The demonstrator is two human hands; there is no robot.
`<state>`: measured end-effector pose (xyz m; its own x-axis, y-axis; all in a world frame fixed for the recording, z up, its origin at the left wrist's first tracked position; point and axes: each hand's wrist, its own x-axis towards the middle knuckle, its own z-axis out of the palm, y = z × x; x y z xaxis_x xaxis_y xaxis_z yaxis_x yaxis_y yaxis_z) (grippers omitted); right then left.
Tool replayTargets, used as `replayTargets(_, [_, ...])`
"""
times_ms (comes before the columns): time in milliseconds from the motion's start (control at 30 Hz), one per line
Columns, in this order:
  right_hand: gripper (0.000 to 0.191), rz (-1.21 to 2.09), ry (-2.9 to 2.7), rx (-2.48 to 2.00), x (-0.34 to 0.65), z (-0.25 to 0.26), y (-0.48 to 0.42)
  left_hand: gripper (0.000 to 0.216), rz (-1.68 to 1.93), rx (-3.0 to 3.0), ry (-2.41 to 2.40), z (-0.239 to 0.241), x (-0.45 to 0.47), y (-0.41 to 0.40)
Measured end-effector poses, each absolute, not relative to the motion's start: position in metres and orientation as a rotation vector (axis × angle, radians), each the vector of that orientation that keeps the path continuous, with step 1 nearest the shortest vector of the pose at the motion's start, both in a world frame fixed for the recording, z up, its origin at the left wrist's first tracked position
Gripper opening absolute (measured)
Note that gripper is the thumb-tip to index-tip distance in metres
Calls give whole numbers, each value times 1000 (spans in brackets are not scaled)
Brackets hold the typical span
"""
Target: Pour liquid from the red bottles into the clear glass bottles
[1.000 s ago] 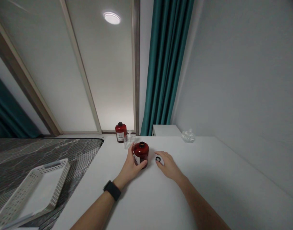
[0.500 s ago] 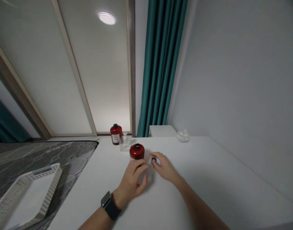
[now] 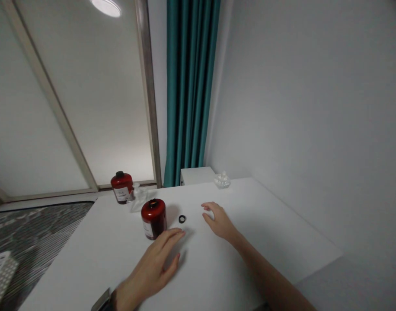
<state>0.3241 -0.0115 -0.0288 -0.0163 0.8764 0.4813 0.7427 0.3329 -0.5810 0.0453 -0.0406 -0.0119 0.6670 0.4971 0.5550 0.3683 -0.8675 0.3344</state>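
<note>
- Circling the person's left wrist, a dark watch (image 3: 102, 300) is cut by the lower border, well in front and to the left of the uncapped red bottle (image 3: 154, 220).
- The left hand (image 3: 155, 261) is just in front of that bottle, fingers extended and thumb parted from them, its grip released; whether the knuckles brush the bottle cannot be told.
- A white perforated basket (image 3: 1, 272), partly in view, is well to the bottle's left, past the edge of the white table (image 3: 201, 268).
- The right hand (image 3: 217, 219) is to the bottle's right, thumb and fingers curved but parted, likewise released.
- A small black cap (image 3: 182, 219) lies on the table just right of the bottle, between it and the right hand.
- The uncapped bottle itself stands upright on the table, its pale label turned partly leftward.
- Just behind it and to its left is a clear plastic item (image 3: 138, 198), its details blurred.
- Further behind and left stands a second red bottle (image 3: 122, 188), black top on.
- Behind and right of the landmark bottle sits a clear, shiny bundle (image 3: 222, 180).
- Beyond that bottle rise a white cabinet (image 3: 198, 176) and a teal curtain (image 3: 191, 86).
</note>
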Motion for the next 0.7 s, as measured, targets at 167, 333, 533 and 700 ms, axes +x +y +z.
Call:
replayTargets(167, [32,58,-1623,-1548,363,-41,13,44,917,2714,652,-17,45,-38])
replayTargets(333, [41,-117,-1385,-1685,403,-47,57,40,894,2748,628,-21,44,-37])
replayTargets(533, [57,-208,-1181,-1825,424,-51,99,36,925,2827,590,-23,42,-32])
replayTargets(700, [73,-186,-1095,-1928,427,-55,118,32,1054,2846,469,-24,46,-26])
